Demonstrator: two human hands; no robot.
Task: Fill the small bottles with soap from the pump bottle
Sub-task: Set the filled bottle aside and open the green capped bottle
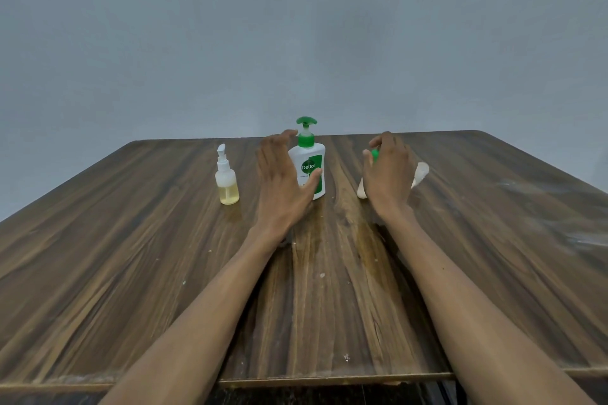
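A white plastic pump bottle (307, 168), flat-fronted with rounded shoulders, is seen standing upright near the far middle of the table (131, 273). It is topped by a glossy green collar and a green pump head, and a green label reading "Dettol" is carried on its front. The left hand (283, 184) is held just beside it on its left, with the fingers straight and spread and the thumb laid against the lower front of the bottle; the grip is spread, not closed round the body.

To the left, well apart from that hand, a small clear bottle (226, 178) is set upright. It is rounded, made of see-through plastic, capped by a white pump, and about a third filled with pale yellow liquid.

On the right, the right hand (390, 168) is curled over a small thing with a green cap (375, 154), which is pinched between thumb and fingertips. Most of that thing is hidden by the hand; a pale whitish body (362, 190) shows below the palm, and another pale rounded shape (421, 173) shows behind the hand. Whether these are one item or two cannot be told.

The table is of dark brown wood-grain laminate, streaked lengthwise, with a rounded far corner, small white specks, a shiny wet-looking patch between the forearms and a whitish smear at the right. A plain grey wall (296, 26) stands behind.
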